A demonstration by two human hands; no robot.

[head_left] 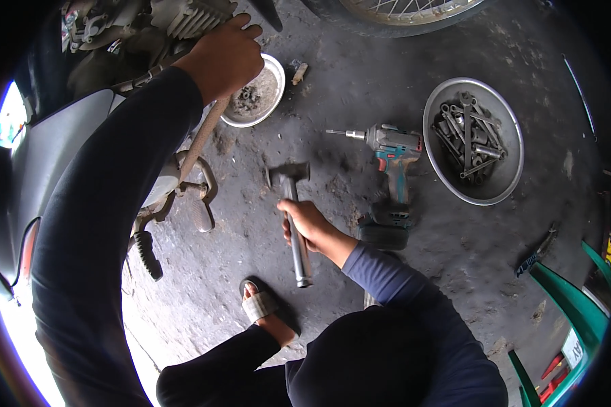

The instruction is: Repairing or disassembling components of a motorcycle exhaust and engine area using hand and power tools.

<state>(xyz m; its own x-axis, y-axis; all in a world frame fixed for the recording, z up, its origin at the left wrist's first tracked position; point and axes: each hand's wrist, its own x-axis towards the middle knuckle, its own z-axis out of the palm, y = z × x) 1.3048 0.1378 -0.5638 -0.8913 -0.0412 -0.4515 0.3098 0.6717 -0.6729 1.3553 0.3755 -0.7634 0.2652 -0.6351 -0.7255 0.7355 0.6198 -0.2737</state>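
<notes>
Stained grey concrete floor, dark patches of oil and grit throughout; scene viewed from above.

Right hand: clenched around the handle of a hammer. Grip sits about midway along the handle. Hammer has a dark, blocky head, worn and dull, pointing away from the person; handle is a plain grey metal tube, its open end sticking out below the fist. Hammer is held over the floor, centre of view, just left of a cordless drill.

Left hand: fingers curled down over a part of the motorcycle near its ribbed engine fins. Cannot tell what the fingers grip underneath.

Cordless drill: lying on its side on the floor, teal and grey body with red trim, a metal bit pointing left, black battery at the near end.

Small metal bowl: just beside the left hand, holds grimy small parts.
Large metal bowl: right of the drill, filled with wrenches and sockets.

Sandalled foot rests on the floor below the hammer. Wheel at top edge. Green plastic chair at lower right.
</notes>
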